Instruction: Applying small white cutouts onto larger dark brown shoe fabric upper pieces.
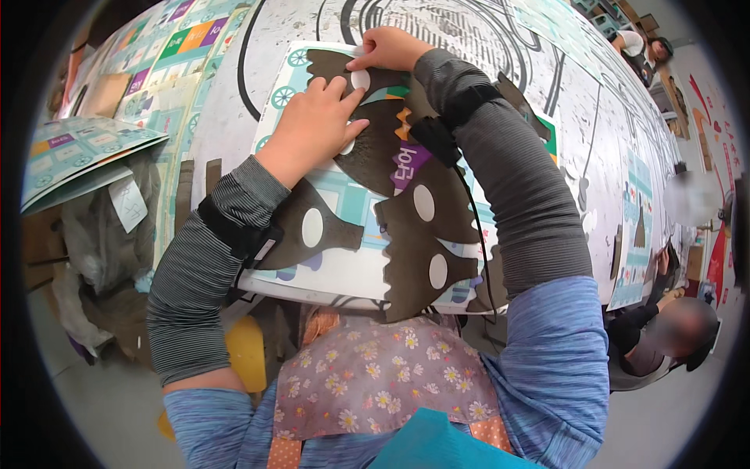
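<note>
Several dark brown flat cut-out pieces with wavy edges and white oval patches lie over printed sheets on the table. My left hand [316, 121] rests on the far dark piece [324, 64], fingers spread and flat, thumb out to the right. My right hand [391, 48] reaches in from the far right side with curled fingers. Its fingertips pinch at the edge of a white oval patch [360, 80] on that piece. Closer to me are a dark piece [340, 230] on the left and a pair of overlapping dark pieces [402, 270] on the right.
A printed sheet [269, 129] with teal wheels lies beneath the pieces. Stacked printed sheets [86, 152] stand at the left beside a grey plastic bag [98, 219]. A thin black cable [478, 227] hangs from my right sleeve. Another person [672, 336] sits at the right.
</note>
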Demonstrator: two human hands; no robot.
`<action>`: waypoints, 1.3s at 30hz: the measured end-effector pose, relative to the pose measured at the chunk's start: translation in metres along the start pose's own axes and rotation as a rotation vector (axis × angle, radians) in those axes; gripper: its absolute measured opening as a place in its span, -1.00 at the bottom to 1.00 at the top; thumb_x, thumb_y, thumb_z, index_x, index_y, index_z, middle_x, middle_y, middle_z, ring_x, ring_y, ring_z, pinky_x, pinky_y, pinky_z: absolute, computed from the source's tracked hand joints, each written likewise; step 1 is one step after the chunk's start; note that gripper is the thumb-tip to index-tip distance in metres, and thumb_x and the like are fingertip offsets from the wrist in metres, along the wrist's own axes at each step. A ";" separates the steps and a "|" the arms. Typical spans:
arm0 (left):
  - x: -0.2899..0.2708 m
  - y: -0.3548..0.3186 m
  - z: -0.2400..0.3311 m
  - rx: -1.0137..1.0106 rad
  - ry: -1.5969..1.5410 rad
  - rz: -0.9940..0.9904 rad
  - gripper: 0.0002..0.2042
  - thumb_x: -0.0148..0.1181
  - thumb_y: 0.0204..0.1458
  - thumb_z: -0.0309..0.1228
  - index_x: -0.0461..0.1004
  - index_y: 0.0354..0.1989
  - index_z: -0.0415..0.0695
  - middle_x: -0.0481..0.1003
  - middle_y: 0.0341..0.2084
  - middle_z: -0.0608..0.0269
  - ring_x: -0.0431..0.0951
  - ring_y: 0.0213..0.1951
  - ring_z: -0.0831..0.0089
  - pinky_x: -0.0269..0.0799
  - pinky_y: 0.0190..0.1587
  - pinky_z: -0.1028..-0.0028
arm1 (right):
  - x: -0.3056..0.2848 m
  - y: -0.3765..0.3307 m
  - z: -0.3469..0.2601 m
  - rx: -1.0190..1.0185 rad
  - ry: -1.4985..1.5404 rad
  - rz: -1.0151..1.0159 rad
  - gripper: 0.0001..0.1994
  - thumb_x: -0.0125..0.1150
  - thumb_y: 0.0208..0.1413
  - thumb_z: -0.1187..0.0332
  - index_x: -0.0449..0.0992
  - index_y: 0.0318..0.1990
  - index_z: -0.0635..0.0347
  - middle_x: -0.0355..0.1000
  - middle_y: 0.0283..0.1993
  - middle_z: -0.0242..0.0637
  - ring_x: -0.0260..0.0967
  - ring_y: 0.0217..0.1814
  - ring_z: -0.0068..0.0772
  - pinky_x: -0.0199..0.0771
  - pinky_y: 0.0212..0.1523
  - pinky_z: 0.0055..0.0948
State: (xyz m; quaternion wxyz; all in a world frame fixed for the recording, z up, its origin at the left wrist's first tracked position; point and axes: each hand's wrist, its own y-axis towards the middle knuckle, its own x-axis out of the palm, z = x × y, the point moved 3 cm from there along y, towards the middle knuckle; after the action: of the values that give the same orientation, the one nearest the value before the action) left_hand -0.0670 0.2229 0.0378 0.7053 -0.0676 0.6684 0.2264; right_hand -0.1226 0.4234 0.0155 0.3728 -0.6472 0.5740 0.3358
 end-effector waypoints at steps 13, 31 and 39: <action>0.003 0.029 -0.014 0.092 -0.184 -0.062 -0.54 0.17 0.06 -0.08 0.39 -0.07 -0.23 0.46 -0.06 -0.02 0.44 -0.02 0.04 0.25 0.13 0.12 | -0.163 -0.226 0.029 0.074 0.324 0.407 -0.71 0.13 0.24 0.15 0.54 -0.26 0.24 0.47 -0.40 -0.47 0.33 -0.36 -0.68 0.35 -0.28 -0.59; -0.042 0.021 -0.035 -0.085 -0.480 -0.055 -0.67 0.10 0.18 -0.27 0.50 0.05 -0.15 0.55 -0.05 0.12 0.52 0.01 0.30 0.37 0.06 0.42 | -0.117 -0.384 0.183 0.662 -0.124 0.298 -0.67 0.38 -0.10 0.26 0.54 -0.25 0.32 0.53 -0.32 -0.09 0.48 -0.29 -0.23 0.45 -0.21 -0.34; -0.050 0.022 -0.011 -0.124 -0.429 -0.093 -0.73 0.05 0.15 -0.31 0.57 -0.09 -0.15 0.61 -0.25 0.11 0.59 -0.20 0.19 0.46 -0.13 0.35 | -0.173 -0.346 0.112 0.486 -0.032 0.482 -0.75 0.18 0.19 0.20 0.52 -0.25 0.23 0.35 -0.55 -0.40 0.28 -0.52 -0.57 0.30 -0.46 -0.50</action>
State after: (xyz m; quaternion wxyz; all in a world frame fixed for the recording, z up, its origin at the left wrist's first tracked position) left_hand -0.0860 0.2262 0.0899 0.8355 -0.0917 0.4841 0.2433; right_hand 0.2006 0.6272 0.1427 0.4349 -0.3800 0.7677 0.2777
